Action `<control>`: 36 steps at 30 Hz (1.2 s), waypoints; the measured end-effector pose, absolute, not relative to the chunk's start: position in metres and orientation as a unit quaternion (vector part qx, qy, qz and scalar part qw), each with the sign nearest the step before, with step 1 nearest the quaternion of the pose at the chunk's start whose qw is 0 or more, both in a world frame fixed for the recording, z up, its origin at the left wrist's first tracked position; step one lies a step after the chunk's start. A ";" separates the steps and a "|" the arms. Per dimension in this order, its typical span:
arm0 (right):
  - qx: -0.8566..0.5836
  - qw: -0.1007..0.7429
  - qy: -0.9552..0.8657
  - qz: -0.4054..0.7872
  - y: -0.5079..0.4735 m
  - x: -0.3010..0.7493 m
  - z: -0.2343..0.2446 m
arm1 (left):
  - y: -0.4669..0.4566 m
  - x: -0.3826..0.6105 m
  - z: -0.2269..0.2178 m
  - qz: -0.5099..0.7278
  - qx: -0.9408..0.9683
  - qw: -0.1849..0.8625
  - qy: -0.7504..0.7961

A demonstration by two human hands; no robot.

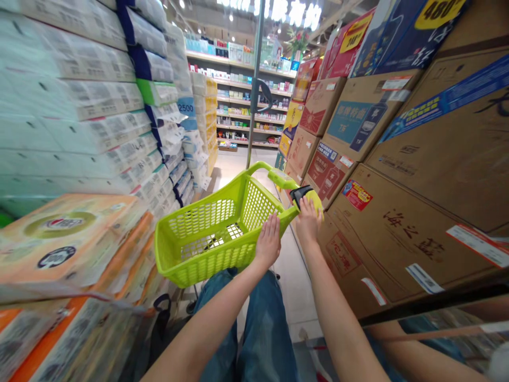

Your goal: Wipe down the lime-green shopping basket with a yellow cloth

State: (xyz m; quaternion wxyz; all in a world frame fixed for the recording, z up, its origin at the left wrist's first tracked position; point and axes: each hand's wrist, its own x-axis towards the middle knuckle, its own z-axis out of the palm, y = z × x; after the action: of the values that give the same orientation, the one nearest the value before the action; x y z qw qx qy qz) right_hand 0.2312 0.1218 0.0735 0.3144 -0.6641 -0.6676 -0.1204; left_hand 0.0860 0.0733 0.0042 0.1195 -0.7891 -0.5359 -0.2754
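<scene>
A lime-green shopping cart (pixel 217 228) with an open-lattice basket stands turned sideways in front of my knees. Nothing is visible inside the basket. My left hand (pixel 269 241) lies flat against the near side of the basket by its rim, fingers stretched out and close together. At the right end of the cart's raised handle (pixel 281 178), my right hand (pixel 309 222) has its fingers curled over the yellow-green corner. A black piece (pixel 300 195) on the handle sits just beyond those fingers. My right thumb is hard to make out.
Tall stacks of wrapped tissue packs (pixel 99 132) line the left side, with orange packs (pixel 67 239) nearer me. Brown cartons (pixel 421 217) form a wall on the right. A metal pole (pixel 254 95) rises beyond the cart. Stocked shelves (pixel 238 82) stand at the aisle's far end.
</scene>
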 end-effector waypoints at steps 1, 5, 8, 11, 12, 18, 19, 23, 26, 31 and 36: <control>-0.660 0.312 -0.672 -0.126 0.114 0.218 0.064 | 0.074 0.086 0.003 -0.277 -0.787 0.122 -0.537; -0.613 0.295 -0.721 -0.129 0.091 0.190 0.042 | 0.077 0.085 0.000 -0.272 -0.793 0.129 -0.530; -0.589 0.294 -0.744 -0.114 0.104 0.213 0.057 | 0.076 0.083 0.003 -0.269 -0.795 0.127 -0.529; -0.627 0.323 -0.703 -0.091 0.135 0.249 0.083 | 0.074 0.082 0.006 -0.275 -0.796 0.120 -0.526; -0.640 0.332 -0.687 -0.085 0.143 0.256 0.089 | 0.073 0.082 0.007 -0.278 -0.796 0.118 -0.525; -0.648 0.338 -0.672 -0.118 0.120 0.210 0.064 | 0.076 0.083 0.003 -0.284 -0.793 0.118 -0.526; -0.641 0.333 -0.681 -0.121 0.111 0.199 0.057 | 0.076 0.083 0.002 -0.281 -0.794 0.120 -0.526; -0.586 0.308 -0.742 -0.108 0.100 0.196 0.054 | 0.077 0.081 0.003 -0.269 -0.800 0.118 -0.523; -0.598 0.316 -0.730 -0.100 0.125 0.232 0.075 | 0.073 0.080 0.008 -0.267 -0.801 0.109 -0.524; -0.649 0.341 -0.671 -0.107 0.146 0.244 0.086 | 0.071 0.081 0.011 -0.273 -0.799 0.103 -0.526; -0.631 0.319 -0.697 -0.118 0.107 0.189 0.055 | 0.075 0.084 0.004 -0.270 -0.795 0.113 -0.532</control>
State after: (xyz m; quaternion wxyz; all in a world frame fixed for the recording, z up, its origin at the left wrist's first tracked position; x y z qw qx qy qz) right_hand 0.1888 0.1066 0.0548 0.3195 -0.6306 -0.6974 -0.1179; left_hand 0.0837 0.0752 0.0036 0.1125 -0.7949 -0.5317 -0.2697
